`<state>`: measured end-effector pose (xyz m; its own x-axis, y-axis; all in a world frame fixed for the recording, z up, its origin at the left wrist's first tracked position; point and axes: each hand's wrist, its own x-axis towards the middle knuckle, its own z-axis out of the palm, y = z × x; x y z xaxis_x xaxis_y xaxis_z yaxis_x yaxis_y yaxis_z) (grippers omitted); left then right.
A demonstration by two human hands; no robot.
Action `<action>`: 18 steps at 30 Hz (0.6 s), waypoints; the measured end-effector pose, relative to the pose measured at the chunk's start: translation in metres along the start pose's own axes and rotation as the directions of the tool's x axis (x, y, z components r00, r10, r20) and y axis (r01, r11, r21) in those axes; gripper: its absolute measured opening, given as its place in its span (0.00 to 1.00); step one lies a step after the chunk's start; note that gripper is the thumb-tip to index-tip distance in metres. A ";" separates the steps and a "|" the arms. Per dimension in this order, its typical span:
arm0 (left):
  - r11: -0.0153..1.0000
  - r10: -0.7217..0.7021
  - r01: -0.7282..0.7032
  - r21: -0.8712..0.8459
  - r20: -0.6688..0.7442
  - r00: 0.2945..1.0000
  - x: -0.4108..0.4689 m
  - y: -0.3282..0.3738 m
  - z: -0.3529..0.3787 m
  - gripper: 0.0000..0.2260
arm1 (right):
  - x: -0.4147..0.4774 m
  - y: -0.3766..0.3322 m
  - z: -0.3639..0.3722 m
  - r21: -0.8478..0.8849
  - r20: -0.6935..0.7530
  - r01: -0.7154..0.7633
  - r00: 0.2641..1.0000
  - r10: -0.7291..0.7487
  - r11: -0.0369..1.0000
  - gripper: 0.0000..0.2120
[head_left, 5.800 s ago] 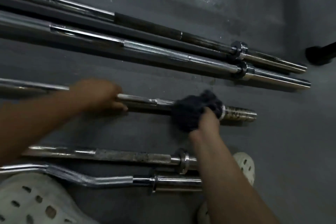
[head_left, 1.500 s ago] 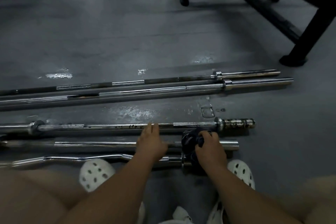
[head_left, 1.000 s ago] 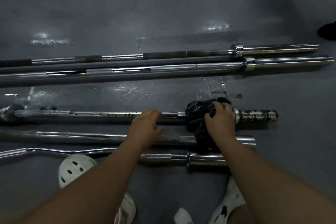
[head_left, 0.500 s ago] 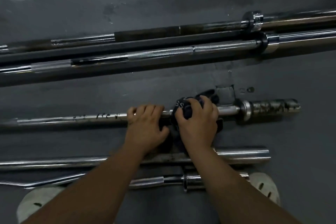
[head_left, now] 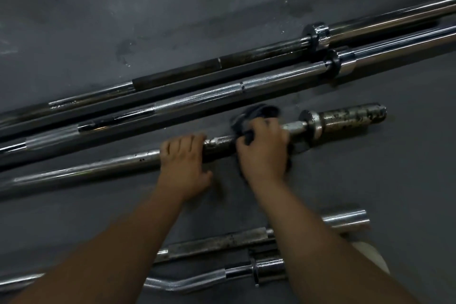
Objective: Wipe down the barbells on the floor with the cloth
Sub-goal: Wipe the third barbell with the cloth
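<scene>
A worn steel barbell (head_left: 98,168) lies slanted across the middle of the dark floor, its rusty sleeve (head_left: 352,118) pointing right. My left hand (head_left: 183,161) grips its shaft, fingers curled over the top. Just to the right, my right hand (head_left: 262,150) holds a dark cloth (head_left: 256,115) wrapped around the shaft close to the collar. Part of the cloth sticks out above my fingers.
Two long barbells (head_left: 222,89) lie side by side beyond the worn one, running up to the right. Nearer me lie a rusty straight bar (head_left: 222,242) and a curved chrome bar (head_left: 197,281). A pale shoe (head_left: 372,256) shows beside my right forearm.
My right hand slid the cloth to the right along the shaft, away from my left hand and closer to the collar. The view tilted, so the bars now slant.
</scene>
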<state>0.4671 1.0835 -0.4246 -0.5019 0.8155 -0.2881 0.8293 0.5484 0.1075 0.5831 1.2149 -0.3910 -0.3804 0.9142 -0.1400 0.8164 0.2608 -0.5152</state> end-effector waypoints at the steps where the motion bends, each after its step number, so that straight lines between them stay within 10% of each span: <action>1: 1.000 -0.005 0.005 -0.009 0.006 1.000 0.001 0.000 -0.001 0.35 | -0.010 -0.018 0.008 0.003 0.101 0.078 0.992 -0.078 0.997 0.14; 4: 0.999 0.026 -0.024 -0.037 0.044 0.999 0.005 -0.009 -0.006 0.36 | -0.017 -0.029 0.007 0.058 0.265 0.162 0.949 -0.171 0.985 0.25; 11: 0.998 0.020 -0.015 -0.063 0.077 0.997 0.005 -0.005 -0.006 0.43 | 0.008 0.045 -0.027 0.080 -0.099 -0.290 0.950 0.297 0.954 0.22; 15: 0.996 0.000 0.012 -0.086 0.138 0.990 -0.002 -0.002 -0.010 0.45 | -0.056 -0.013 0.014 0.063 0.291 0.037 0.955 -0.054 0.997 0.16; 18: 0.995 0.022 0.001 -0.102 0.219 0.975 -0.014 -0.004 -0.017 0.48 | -0.041 0.014 -0.006 0.075 0.186 -0.009 0.983 -0.006 0.997 0.13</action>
<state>0.4663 1.0728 -0.4050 -0.4176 0.7668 -0.4875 0.7996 0.5649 0.2037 0.6126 1.1830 -0.3874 -0.4592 0.8390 -0.2921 0.7846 0.2288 -0.5762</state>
